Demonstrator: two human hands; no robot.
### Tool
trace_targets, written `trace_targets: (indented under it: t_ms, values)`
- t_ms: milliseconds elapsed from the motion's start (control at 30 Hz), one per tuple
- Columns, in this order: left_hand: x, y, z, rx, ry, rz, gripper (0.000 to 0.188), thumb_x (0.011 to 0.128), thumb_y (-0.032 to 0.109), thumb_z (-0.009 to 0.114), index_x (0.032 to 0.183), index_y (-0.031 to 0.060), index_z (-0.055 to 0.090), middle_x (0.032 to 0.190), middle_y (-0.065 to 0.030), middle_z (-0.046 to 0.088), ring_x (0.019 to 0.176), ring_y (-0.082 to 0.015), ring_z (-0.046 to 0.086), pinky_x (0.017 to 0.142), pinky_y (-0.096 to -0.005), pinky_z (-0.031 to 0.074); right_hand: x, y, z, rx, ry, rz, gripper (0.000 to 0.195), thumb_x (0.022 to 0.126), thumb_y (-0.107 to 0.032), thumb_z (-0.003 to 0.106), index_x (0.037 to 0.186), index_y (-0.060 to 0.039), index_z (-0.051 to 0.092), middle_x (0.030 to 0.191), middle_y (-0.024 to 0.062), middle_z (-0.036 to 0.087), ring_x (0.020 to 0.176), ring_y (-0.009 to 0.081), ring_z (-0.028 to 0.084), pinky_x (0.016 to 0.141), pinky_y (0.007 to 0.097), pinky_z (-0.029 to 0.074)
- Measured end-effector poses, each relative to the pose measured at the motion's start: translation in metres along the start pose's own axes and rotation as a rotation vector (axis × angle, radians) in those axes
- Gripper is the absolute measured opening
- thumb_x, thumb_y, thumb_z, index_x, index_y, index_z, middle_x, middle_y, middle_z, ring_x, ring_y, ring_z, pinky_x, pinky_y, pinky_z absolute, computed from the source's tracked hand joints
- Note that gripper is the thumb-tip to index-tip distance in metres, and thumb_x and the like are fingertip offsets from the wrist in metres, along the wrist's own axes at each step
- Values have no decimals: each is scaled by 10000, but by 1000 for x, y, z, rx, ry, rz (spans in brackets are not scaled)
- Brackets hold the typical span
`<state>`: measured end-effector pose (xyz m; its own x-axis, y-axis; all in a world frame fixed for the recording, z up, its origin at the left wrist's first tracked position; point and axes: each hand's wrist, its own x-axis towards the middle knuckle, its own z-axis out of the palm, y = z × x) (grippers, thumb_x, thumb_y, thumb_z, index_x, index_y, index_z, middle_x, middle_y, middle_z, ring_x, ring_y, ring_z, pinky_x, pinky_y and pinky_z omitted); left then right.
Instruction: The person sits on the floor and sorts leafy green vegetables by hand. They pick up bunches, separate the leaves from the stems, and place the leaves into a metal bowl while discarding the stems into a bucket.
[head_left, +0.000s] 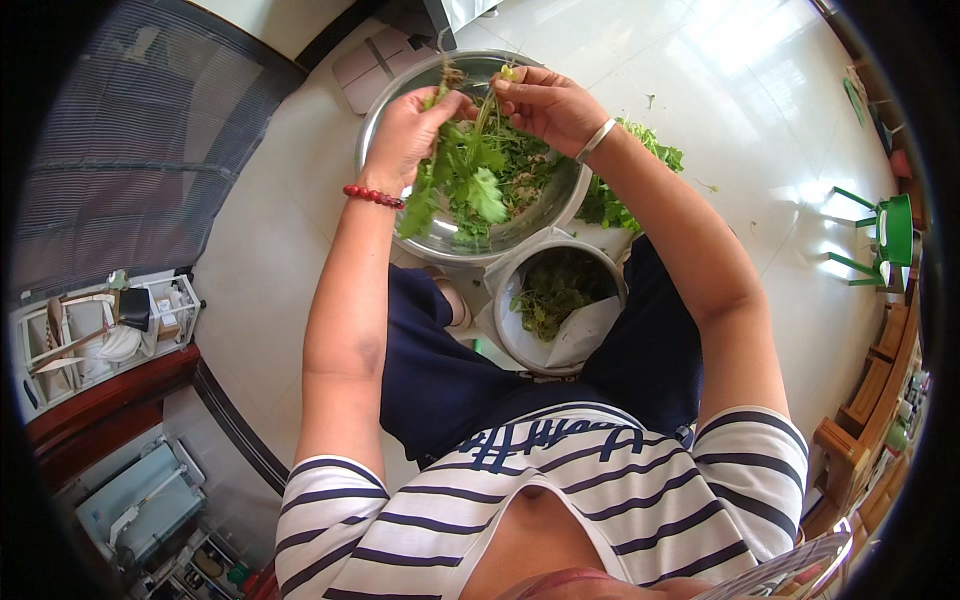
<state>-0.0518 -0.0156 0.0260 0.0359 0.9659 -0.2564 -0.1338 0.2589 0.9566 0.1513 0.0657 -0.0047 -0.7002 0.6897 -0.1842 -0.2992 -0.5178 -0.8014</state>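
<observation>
My left hand (412, 131) grips a leafy green herb plant (480, 180), its leaves hanging down and its brown roots pointing up. Beside it, my right hand (551, 105) pinches thin stems with a yellowish leaf (509, 73) between thumb and fingers. Both hands are over a large stainless steel basin (566, 214), which holds loose greens and small scraps. Between my knees stands a smaller round bin (510, 337) lined with a pale plastic bag. Wilted greens (551, 292) lie inside it.
A pile of leafy greens (619, 199) rests on the tiled floor to the basin's right. Past the basin lies a flat pink object (367, 71). A green stool (892, 231) stands far right, with wooden furniture (862, 420) below it. At left is a white rack (165, 307).
</observation>
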Motion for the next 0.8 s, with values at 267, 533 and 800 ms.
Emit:
trace_targets:
  t_ms: [267, 533, 800]
  values:
    - [3, -10, 1, -75, -100, -110, 193, 955, 247, 615, 1036, 75, 649, 871, -16, 700, 659, -49, 649, 565, -181, 515, 2, 8, 5, -168, 32, -41, 80, 876, -133, 712, 922, -89, 663, 790, -46, 629, 689, 29, 562, 634, 167, 457]
    - [4, -16, 1, -50, -93, -117, 180, 946, 248, 631, 969, 72, 660, 826, 10, 682, 676, -40, 644, 576, -191, 517, -2, 4, 9, -542, -63, -251, 198, 879, -98, 695, 1048, -17, 630, 857, -18, 625, 760, 50, 570, 693, 201, 487]
    - [0, -11, 3, 86, -113, -116, 217, 942, 313, 633, 925, 99, 665, 811, 36, 670, 610, -16, 584, 481, -166, 398, -6, -4, 5, -961, -115, -404, 218, 826, -95, 702, 1037, -40, 682, 838, 49, 639, 720, 103, 613, 644, 273, 504]
